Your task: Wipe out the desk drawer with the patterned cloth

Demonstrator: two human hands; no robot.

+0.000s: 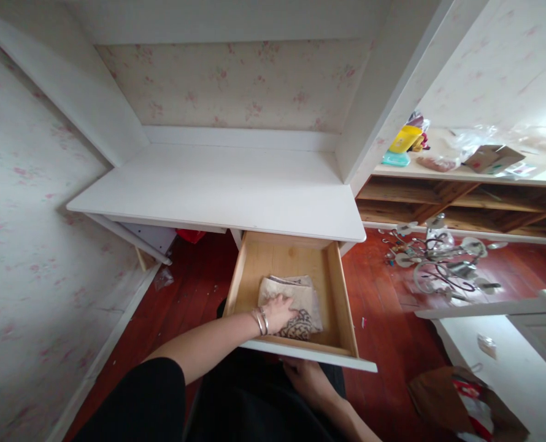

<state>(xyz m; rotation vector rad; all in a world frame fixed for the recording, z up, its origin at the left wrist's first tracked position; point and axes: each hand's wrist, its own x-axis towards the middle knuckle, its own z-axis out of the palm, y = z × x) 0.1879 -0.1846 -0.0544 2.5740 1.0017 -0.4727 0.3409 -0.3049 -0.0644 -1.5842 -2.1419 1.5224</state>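
Note:
In the head view, a wooden drawer (245,288) with a white front is pulled out from beneath a white desk (236,184). A small pile of folded cloth (277,287), part plain beige and part dark-patterned, lies inside it. My left hand (280,312), with bracelets at the wrist, rests on top of the cloth with its fingers spread flat. Below the drawer's front panel is my right hand (306,377), close to its lower edge. Its fingers are mostly hidden in shadow, so whether they grip the panel does not show.
To the right, a chandelier (443,261) lies on the red wooden floor (378,319). Behind it, a low wooden shelf unit (402,190) bears a yellow container (405,139) and a cardboard box (492,158). A brown bag (434,399) stands at lower right beside white furniture (484,350).

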